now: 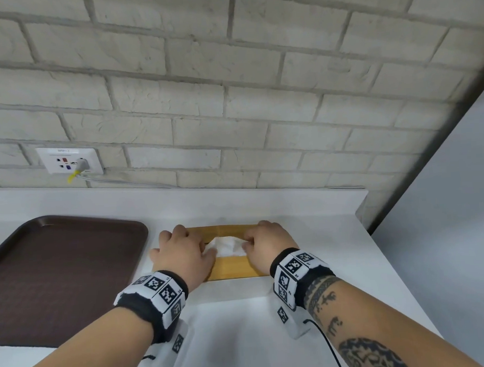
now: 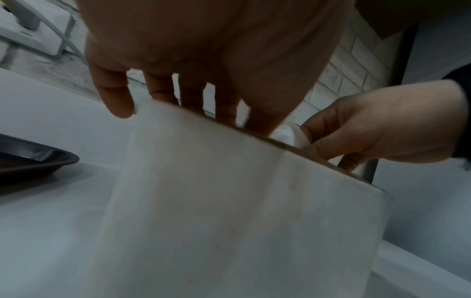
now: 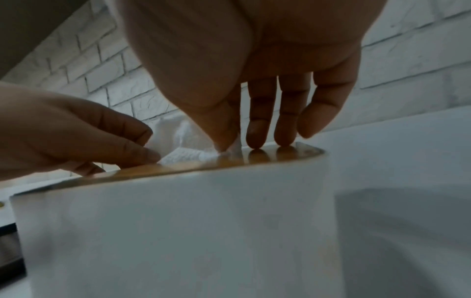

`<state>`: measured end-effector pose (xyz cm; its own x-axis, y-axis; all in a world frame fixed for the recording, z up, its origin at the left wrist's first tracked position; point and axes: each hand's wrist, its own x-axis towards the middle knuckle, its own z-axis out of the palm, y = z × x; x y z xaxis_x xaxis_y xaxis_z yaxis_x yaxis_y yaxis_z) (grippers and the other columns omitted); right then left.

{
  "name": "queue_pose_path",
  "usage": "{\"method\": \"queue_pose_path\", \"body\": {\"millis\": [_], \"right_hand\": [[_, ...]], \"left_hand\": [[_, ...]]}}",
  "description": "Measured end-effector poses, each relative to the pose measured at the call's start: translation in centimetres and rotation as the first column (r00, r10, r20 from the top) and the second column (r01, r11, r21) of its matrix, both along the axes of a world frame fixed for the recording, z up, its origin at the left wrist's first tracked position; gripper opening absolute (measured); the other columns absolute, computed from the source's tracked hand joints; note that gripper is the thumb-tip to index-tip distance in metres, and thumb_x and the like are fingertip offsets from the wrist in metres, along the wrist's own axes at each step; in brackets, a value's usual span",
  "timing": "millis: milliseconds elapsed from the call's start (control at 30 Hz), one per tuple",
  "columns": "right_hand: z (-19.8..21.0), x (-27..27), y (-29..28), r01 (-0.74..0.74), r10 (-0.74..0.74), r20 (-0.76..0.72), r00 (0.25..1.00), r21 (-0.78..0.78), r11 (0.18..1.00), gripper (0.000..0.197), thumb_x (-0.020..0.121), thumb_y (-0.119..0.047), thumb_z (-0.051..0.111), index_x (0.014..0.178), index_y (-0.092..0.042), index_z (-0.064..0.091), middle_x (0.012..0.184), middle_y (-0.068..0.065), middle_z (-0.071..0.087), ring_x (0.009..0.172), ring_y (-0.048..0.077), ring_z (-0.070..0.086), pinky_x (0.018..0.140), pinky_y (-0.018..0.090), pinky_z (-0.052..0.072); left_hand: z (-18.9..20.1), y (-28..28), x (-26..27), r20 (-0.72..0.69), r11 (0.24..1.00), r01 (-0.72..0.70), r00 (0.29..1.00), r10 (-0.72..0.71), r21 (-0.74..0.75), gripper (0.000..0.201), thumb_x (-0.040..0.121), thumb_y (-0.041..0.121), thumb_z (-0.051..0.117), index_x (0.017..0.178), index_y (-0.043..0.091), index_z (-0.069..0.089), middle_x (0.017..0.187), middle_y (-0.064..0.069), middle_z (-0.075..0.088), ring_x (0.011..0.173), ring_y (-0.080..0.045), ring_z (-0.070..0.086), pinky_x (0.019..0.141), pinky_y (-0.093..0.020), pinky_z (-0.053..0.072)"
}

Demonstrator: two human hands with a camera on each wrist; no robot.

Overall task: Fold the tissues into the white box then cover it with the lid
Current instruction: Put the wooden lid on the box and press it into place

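A brown tray (image 1: pixel 56 277) is sitting at nine o'clock of the white box (image 3: pixel 178 231), whose wooden lid (image 1: pixel 231 266) is on. Left hand (image 1: pixel 183 255) and right hand (image 1: pixel 267 247) are pressing the lid, thumbs pinching the tissue (image 1: pixel 227 245) poking through its slot. No legible writing.

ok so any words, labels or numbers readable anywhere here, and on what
Nothing can be read for certain.
Wall socket plate: a small line of print along its top edge, too small and blurred to read.
Wrist bands: black-and-white square code markers, with tiny characters beside them, illegible.
Wooden lid, white box, tray: no text visible.
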<state>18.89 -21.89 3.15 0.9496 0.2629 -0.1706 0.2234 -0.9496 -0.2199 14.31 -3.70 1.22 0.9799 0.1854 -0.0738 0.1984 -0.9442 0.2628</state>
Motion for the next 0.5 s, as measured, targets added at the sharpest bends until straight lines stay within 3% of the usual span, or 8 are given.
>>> {"method": "queue_pose_path", "body": {"millis": [67, 167, 333, 433, 500], "right_hand": [[0.2, 0.2, -0.2, -0.023, 0.023, 0.013, 1.000, -0.010, 1.000, 0.023, 0.098, -0.028, 0.046, 0.107, -0.017, 0.064, 0.105, 0.006, 0.062, 0.098, 0.028, 0.057, 0.083, 0.033, 0.047], [0.8, 0.2, -0.5, -0.040, 0.040, 0.035, 0.999, 0.008, 0.999, 0.019, 0.098, -0.025, 0.045, 0.105, -0.015, 0.060, 0.094, 0.007, 0.062, 0.083, 0.027, 0.055, 0.073, 0.031, 0.046], [1.3, 0.3, -0.8, -0.049, 0.045, 0.058, 0.997, 0.056, 0.997, 0.019, 0.099, -0.025, 0.046, 0.103, -0.014, 0.061, 0.091, 0.010, 0.062, 0.086, 0.032, 0.061, 0.076, 0.034, 0.052], [1.2, 0.2, -1.0, -0.050, 0.045, 0.063, 0.997, 0.080, 0.996, 0.022, 0.100, -0.027, 0.046, 0.106, -0.013, 0.062, 0.093, 0.013, 0.065, 0.087, 0.033, 0.062, 0.079, 0.036, 0.053], [1.1, 0.1, -1.3, -0.046, 0.040, 0.055, 0.998, 0.105, 0.993, 0.022, 0.099, -0.030, 0.048, 0.106, -0.015, 0.062, 0.095, 0.011, 0.066, 0.088, 0.032, 0.062, 0.080, 0.036, 0.053]], "left_hand": [[0.0, -0.1, 0.3, 0.004, 1.000, 0.014, 1.000, -0.014, 0.027, 0.027, 0.100, 0.042, 0.044, 0.112, 0.027, 0.062, 0.123, 0.000, 0.052, 0.119, -0.028, 0.043, 0.089, -0.039, 0.040], [0.6, 0.2, 0.5, 0.032, 0.999, 0.039, 0.999, -0.040, 0.030, 0.024, 0.102, 0.034, 0.041, 0.116, 0.021, 0.057, 0.116, 0.000, 0.060, 0.115, -0.029, 0.050, 0.091, -0.040, 0.042], [1.1, 0.7, 0.9, 0.040, 0.992, 0.113, 0.993, -0.115, 0.054, 0.015, 0.104, 0.028, 0.042, 0.113, 0.020, 0.050, 0.101, -0.002, 0.064, 0.103, -0.030, 0.058, 0.081, -0.037, 0.041], [0.3, 1.3, 1.1, 0.075, 0.991, 0.133, 0.989, -0.131, -0.029, 0.018, 0.104, 0.028, 0.044, 0.113, 0.016, 0.054, 0.091, -0.003, 0.061, 0.096, -0.032, 0.059, 0.082, -0.041, 0.052], [-0.2, 1.9, 1.0, 0.148, 0.983, 0.147, 0.980, -0.130, -0.107, 0.018, 0.103, 0.027, 0.047, 0.113, 0.016, 0.059, 0.096, -0.006, 0.067, 0.096, -0.034, 0.062, 0.082, -0.044, 0.054]]}}
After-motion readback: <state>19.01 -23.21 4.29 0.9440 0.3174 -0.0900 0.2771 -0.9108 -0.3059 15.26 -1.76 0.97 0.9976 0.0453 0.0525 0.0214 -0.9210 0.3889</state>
